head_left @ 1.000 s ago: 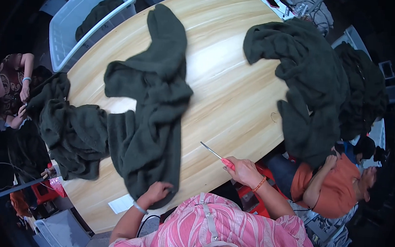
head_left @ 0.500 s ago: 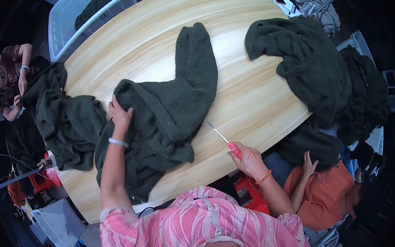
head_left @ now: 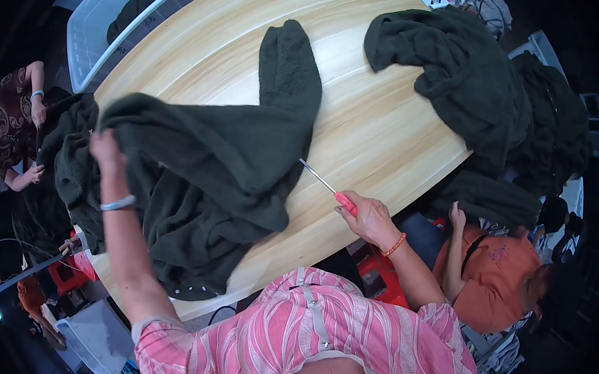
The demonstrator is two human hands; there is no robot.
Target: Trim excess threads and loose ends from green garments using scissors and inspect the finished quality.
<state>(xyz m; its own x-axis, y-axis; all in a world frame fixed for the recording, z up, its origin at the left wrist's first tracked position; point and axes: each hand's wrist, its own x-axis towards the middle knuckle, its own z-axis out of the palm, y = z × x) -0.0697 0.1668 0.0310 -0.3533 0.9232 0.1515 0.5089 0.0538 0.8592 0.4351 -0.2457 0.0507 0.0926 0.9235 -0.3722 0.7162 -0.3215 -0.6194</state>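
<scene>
A dark green fleecy garment (head_left: 199, 140) lies bunched across the wooden table, one sleeve (head_left: 290, 66) stretching toward the far side. My left hand (head_left: 108, 149), smeared by motion, grips its left edge and pulls it outward, with a fold raised off the heap. Several small snaps or buttons show at the garment's near edge. In my right hand (head_left: 368, 222) is a slim tool with a red handle (head_left: 345, 203) and a thin metal shaft (head_left: 318, 176), much like a screwdriver. My fingers are closed round the handle, and the tip points up-left at the garment's right edge.
Another dark green garment (head_left: 450, 73) lies at the table's far right. More dark cloth (head_left: 75, 159) is heaped at the left edge, beside a co-worker's hands (head_left: 36, 113). A co-worker in orange (head_left: 496, 281) sits at right. A translucent bin (head_left: 92, 37) stands at far left.
My left hand has swung leftward, drawing the garment's edge out and spreading the cloth over the left heap. My right hand with the red-handled tool has shifted slightly left and up.
</scene>
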